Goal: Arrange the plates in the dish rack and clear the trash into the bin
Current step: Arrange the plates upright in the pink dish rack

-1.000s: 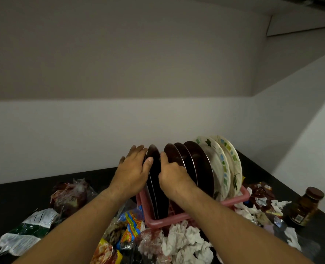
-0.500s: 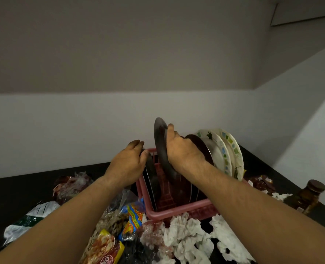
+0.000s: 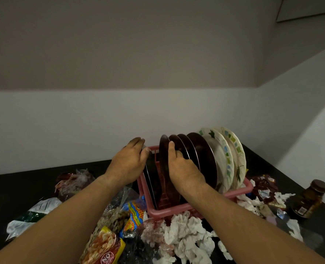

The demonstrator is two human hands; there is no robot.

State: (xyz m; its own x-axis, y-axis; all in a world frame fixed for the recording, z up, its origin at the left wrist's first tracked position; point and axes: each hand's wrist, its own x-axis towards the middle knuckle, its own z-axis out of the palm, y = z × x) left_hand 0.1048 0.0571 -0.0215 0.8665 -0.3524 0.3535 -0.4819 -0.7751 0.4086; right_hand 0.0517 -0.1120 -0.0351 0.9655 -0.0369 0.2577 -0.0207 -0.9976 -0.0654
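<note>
Left hand (image 3: 128,164) gripping rim of thin steel plate (image 3: 150,183), fingers curling over it, at left end of pink rack (image 3: 177,209). Right hand (image 3: 184,173) pinching dark plate (image 3: 163,159), standing upright in next slot. Patterned plates (image 3: 224,159) leaning at right end. Tissues (image 3: 188,230), wrappers (image 3: 134,214) lying on bench (image 3: 15,189).
</note>
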